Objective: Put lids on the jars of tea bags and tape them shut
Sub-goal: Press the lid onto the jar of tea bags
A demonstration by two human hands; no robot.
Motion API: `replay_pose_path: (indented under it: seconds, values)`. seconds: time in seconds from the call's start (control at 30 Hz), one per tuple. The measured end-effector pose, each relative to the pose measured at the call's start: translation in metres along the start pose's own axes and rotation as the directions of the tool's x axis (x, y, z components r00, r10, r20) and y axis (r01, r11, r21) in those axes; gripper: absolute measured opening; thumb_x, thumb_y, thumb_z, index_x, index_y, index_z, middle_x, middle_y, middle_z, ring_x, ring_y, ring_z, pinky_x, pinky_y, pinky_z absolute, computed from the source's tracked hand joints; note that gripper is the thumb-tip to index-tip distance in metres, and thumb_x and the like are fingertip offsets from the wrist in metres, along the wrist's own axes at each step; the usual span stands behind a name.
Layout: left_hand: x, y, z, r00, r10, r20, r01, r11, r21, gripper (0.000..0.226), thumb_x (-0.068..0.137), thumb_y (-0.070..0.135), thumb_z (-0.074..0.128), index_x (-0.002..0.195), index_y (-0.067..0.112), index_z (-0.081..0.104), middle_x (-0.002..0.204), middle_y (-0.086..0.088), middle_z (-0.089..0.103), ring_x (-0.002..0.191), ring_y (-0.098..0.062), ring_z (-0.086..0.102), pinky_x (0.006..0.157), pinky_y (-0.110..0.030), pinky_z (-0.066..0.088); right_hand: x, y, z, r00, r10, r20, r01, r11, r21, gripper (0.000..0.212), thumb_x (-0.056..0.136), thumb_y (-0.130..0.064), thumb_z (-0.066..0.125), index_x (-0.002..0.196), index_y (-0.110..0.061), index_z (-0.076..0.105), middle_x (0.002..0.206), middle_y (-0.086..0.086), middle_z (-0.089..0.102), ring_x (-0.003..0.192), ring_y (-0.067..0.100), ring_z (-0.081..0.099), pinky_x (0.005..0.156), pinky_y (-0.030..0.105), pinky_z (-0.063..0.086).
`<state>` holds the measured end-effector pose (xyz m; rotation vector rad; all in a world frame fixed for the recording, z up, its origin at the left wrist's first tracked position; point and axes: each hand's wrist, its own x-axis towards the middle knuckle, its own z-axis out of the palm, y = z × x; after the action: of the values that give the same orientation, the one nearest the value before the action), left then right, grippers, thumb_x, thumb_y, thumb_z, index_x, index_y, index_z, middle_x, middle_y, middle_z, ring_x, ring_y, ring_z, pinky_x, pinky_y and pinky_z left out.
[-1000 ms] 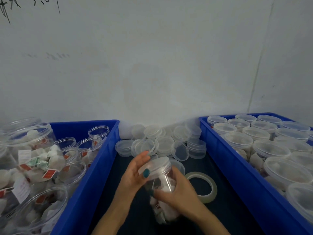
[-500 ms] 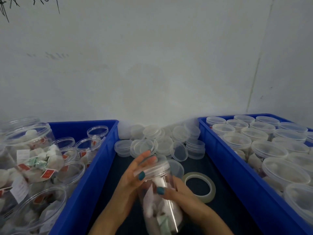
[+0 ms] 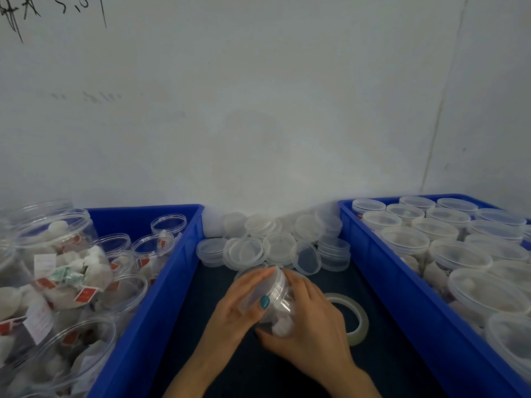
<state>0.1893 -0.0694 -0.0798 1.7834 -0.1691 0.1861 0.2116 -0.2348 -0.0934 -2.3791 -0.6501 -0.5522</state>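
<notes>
A clear plastic jar of tea bags [image 3: 277,308] lies tilted between my two hands, low over the dark table. Its clear lid [image 3: 273,285] sits on the mouth, which points up and to the left. My left hand [image 3: 238,308] grips the lid end, thumb across the lid's side. My right hand [image 3: 309,323] wraps the jar's body from the right and hides most of it. A roll of clear tape [image 3: 352,317] lies flat on the table just right of my right hand.
A heap of loose clear lids [image 3: 273,242] fills the table's far end against the wall. The left blue bin [image 3: 149,297] holds several open jars of tea bags. Several lidded jars stand in the right blue bin [image 3: 402,297].
The jar has tipped from nearly upright to lying tilted with its lid end toward the left. My right hand has slid over the jar's body. My left hand stays on the lid.
</notes>
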Motion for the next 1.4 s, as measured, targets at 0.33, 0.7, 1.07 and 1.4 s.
replay_pose_path:
  seconds: [0.33,0.7,1.07,1.4]
  values:
    - [-0.002,-0.008,-0.002,0.994,-0.010,-0.108,0.035,0.973,0.227,0.079,0.038,0.105,0.049,0.113,0.083,0.034,0.119,0.010,0.048,0.104,-0.007,0.058,0.075,-0.022,0.055,-0.003,-0.001,0.005,0.980,-0.163,-0.112,0.137,0.968,-0.210,0.091,0.062,-0.067,0.075,0.137,-0.022,0.053,0.127,-0.010,0.063,0.112,0.007,0.060,0.095,0.022,0.045]
    - [-0.012,0.004,-0.005,0.968,-0.045,-0.249,0.161,0.868,0.470,0.095,0.052,0.105,-0.008,0.109,0.048,0.042,0.107,0.017,0.054,0.084,0.000,0.062,0.070,-0.022,0.048,-0.007,-0.008,0.011,0.961,-0.233,-0.150,0.194,0.952,-0.238,0.080,0.060,-0.055,0.079,0.129,-0.019,0.061,0.123,-0.007,0.065,0.109,0.011,0.062,0.094,0.029,0.053]
    - [-0.015,0.005,-0.023,0.986,0.163,0.021,-0.154,0.872,0.465,0.079,0.066,0.096,0.049,0.137,0.078,0.019,0.107,0.016,0.049,0.085,0.002,0.056,0.068,-0.014,0.048,-0.007,-0.003,0.007,0.989,-0.052,-0.136,0.057,0.998,0.034,0.087,0.061,-0.062,0.079,0.135,-0.028,0.050,0.128,-0.017,0.058,0.116,0.001,0.055,0.089,0.018,0.048]
    - [-0.017,0.013,-0.016,0.994,0.006,-0.107,0.069,0.726,0.684,0.087,0.051,0.108,0.007,0.120,0.058,0.027,0.105,0.018,0.051,0.083,0.001,0.060,0.066,-0.021,0.049,-0.009,-0.010,0.006,0.983,-0.153,-0.098,0.147,0.987,-0.066,0.085,0.062,-0.060,0.079,0.133,-0.019,0.059,0.127,-0.010,0.063,0.114,0.009,0.060,0.092,0.027,0.053]
